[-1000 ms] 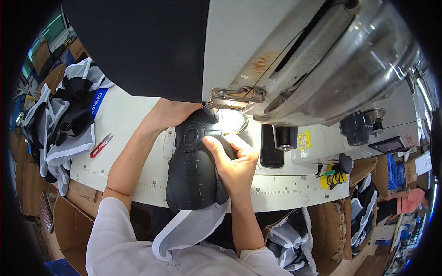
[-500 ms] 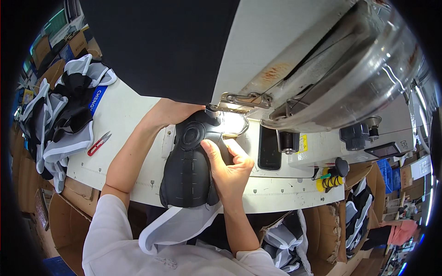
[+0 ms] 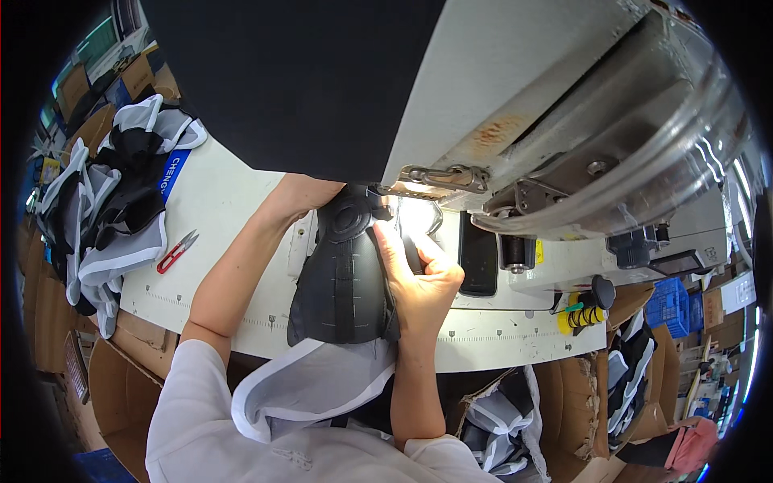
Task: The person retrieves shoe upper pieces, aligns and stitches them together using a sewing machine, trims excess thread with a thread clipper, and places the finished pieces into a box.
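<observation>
A black moulded knee pad point(image 3: 326, 294) with a round raised ring and a ribbed centre strip lies on the white sewing machine table point(image 3: 241, 302). From its near end a grey mesh flap point(image 3: 338, 378) with white binding hangs over the table edge. My right hand point(image 3: 427, 290) pinches the pad's right side, thumb on top and fingers curled. At the pad's far left is my left hand point(image 3: 310, 197), its fingers hidden behind the dark machine head point(image 3: 298, 80). The pad's far end reaches the brightly lit spot under the sewing machine point(image 3: 491, 137).
Red-handled thread snips point(image 3: 177, 251) and a heap of black and grey pieces point(image 3: 121, 209) lie on the left. A phone point(image 3: 479, 262) rests right of the lit spot. Cardboard boxes point(image 3: 564, 402) with similar pieces stand below the table's edge.
The knee pad has slid away from me and slightly right, its far end further under the machine. My right hand has moved right and a little forward with it. The view has shifted slightly.
</observation>
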The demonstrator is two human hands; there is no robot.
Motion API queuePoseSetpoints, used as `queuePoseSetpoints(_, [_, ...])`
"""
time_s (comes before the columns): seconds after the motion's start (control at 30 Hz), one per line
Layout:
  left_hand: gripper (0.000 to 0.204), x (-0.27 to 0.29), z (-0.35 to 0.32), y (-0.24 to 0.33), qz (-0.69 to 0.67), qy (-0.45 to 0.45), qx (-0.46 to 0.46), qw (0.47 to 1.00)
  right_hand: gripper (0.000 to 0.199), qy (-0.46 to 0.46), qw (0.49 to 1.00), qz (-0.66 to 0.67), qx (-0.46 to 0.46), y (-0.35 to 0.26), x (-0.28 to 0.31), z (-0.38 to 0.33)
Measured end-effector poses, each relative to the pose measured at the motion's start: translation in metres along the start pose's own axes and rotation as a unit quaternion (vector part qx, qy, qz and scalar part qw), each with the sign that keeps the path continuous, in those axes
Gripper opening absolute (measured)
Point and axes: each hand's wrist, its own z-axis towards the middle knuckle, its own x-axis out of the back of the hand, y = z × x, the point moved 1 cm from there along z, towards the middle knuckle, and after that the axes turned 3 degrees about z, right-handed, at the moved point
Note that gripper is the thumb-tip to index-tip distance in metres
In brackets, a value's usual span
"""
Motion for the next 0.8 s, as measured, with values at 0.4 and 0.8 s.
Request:
queuePoseSetpoints(0.4, [0.022, 0.004, -0.004, -0.011, 0.135, 0.002, 0.005, 0.991, 0.053, -0.228, 0.970, -0.048, -0.068, -0.031, 0.048, 0.004])
queuePoseSetpoints(0.8, [0.038, 0.187, -0.220, -0.057, 0.683, 0.063, 0.087, 0.723, 0.012, -0.341, 0.734, -0.467, 0.357, 0.018, 0.018, -0.102])
